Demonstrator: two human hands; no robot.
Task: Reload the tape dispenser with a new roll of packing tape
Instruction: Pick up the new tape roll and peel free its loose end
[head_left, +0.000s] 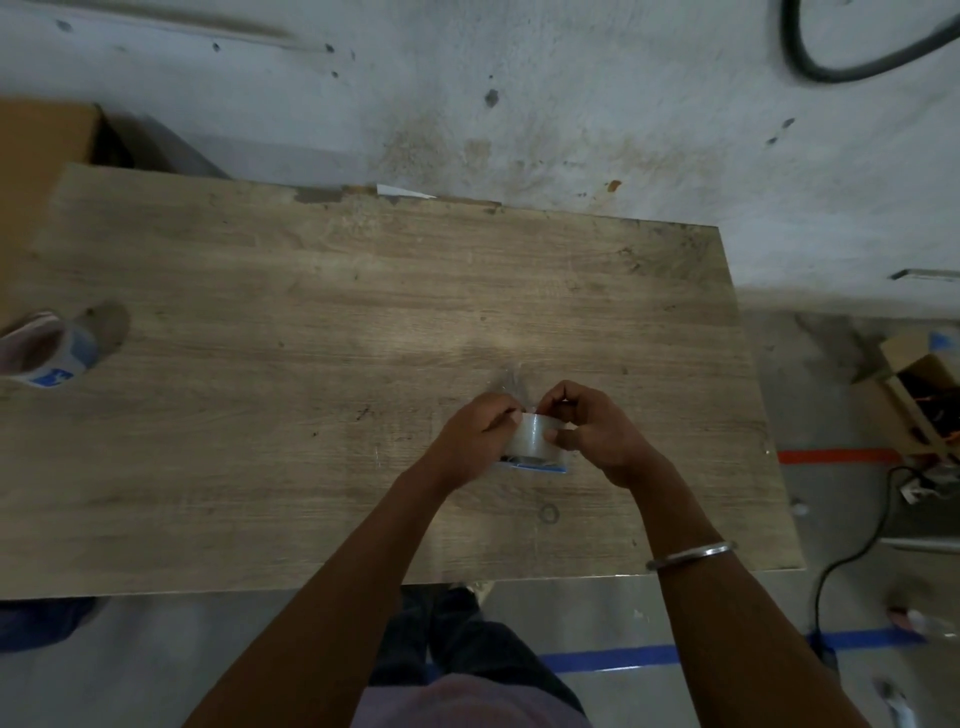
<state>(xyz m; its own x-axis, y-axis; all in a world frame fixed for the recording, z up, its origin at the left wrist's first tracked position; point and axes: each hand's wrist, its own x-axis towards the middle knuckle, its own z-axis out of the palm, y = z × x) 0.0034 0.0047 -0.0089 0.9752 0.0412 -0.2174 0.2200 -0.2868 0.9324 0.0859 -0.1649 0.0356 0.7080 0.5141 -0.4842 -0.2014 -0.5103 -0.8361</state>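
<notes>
Your left hand (475, 434) and right hand (589, 431) both pinch the clear roll of packing tape (532, 435), right of centre on the wooden surface (311, 312), probably freeing its end (dispenser not identifiable).

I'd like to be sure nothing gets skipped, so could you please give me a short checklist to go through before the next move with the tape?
1. New roll of clear tape in hand: ok, left hand and right hand both grip it over the table.
2. Clear wrapper off the roll: not ok, some film stands up beside the fingers.
3. Blue label removed: not ok, it shows under the roll.
4. Free tape end found: cannot tell, fingers cover it.
5. Dispenser within reach: cannot tell, none is clearly visible; the other tape roll lies at the far left edge.
</notes>
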